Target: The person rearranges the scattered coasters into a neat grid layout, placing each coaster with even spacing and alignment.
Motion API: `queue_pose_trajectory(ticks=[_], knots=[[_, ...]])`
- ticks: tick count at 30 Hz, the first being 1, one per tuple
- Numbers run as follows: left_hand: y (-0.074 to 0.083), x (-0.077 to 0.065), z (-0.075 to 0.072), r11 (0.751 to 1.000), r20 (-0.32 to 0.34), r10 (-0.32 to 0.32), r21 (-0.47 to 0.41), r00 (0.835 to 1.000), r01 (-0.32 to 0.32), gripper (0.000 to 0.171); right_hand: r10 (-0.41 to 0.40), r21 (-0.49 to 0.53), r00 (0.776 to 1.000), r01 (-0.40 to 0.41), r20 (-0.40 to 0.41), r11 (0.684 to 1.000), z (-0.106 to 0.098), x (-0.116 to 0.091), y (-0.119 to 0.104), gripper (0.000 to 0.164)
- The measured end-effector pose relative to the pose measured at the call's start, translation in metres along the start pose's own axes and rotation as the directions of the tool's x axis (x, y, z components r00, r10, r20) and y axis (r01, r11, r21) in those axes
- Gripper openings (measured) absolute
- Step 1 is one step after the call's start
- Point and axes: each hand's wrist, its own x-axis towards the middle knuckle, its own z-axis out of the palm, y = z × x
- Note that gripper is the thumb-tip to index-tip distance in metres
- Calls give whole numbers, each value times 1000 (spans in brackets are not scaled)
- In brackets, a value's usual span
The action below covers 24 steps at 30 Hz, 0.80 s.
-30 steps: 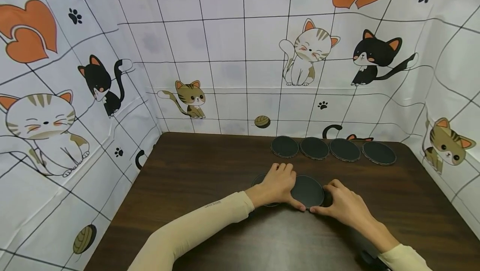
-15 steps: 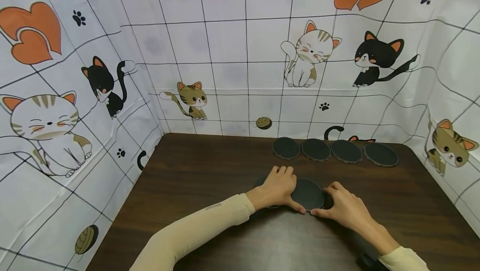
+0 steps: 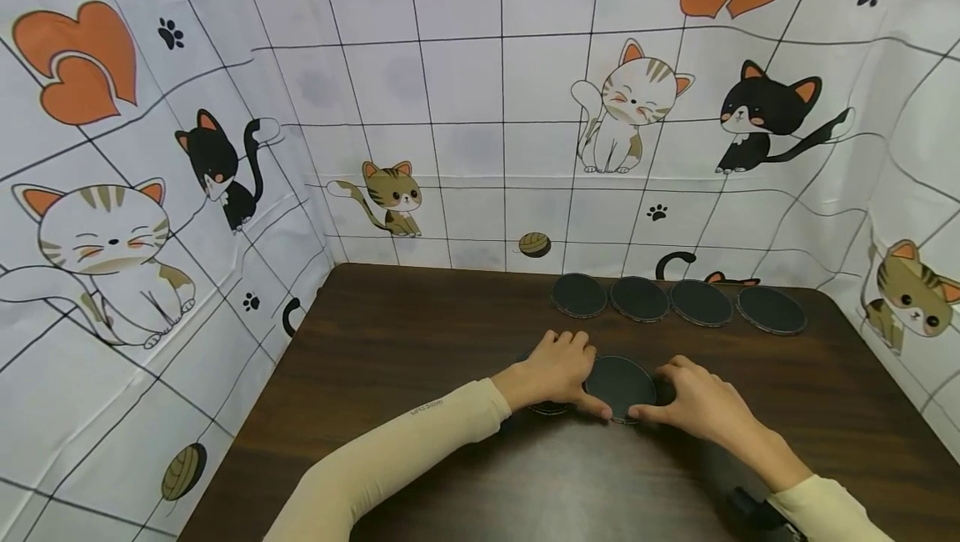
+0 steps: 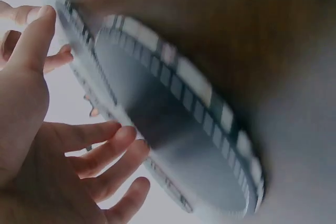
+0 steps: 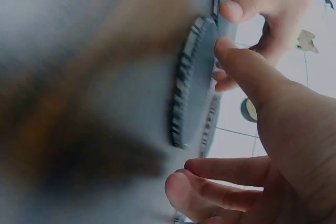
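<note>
- Head view: the right disc (image 3: pixel 621 388) lies flat on the table (image 3: pixel 420 308), framed between our two hands.
- On its left our left hand (image 3: pixel 555 371) arches, thumb by the near rim, fingers by the far-left rim. On its right our right hand (image 3: pixel 701 403) mirrors it. Both spans look wide and loose; in the right wrist view our right fingers (image 5: pixel 231 170) stand apart from the rim. Whether either thumb touches it, we cannot tell.
- We judge the step in hand to be placing and straightening this disc beside its neighbour. The next move seems to call for a level lift of both hands that leaves the rim unnudged.
- Under our left wrist lies the left disc (image 4: pixel 173 124), so that side gives us little room.
- Beyond our fingertips a row of four discs (image 3: pixel 639 299) runs near the table's far edge, with the cat-print sheet (image 3: pixel 465 150) behind.
- Roomier ways out: bare wood on the near side of our thumbs, and rightward past our right hand.
</note>
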Motion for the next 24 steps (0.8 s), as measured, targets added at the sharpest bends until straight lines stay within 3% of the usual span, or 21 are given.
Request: queue_pose_trajectory(ticks=[4,7,11,14,19,24], knots=[[-22,10,-5,996,6,-32,-88,999,33,98,-20,-13,998,20,-54,1000,-14,19,1,92],[-48,20,-5,976,-6,-80,-202,997,77,95,-53,-15,992,51,-118,999,-20,42,3,89],[-82,32,4,939,-12,-146,-318,989,135,91,-74,6,986,75,-150,997,-21,76,4,89],[-101,38,16,930,-8,-164,-334,986,152,90,-67,61,990,76,-126,995,-17,98,5,90],[-113,42,30,933,-17,-138,-338,990,124,91,-66,115,995,74,-76,991,-8,124,8,93],[-115,48,29,928,-30,-151,-349,988,131,90,-98,77,992,104,-82,992,0,141,11,96]])
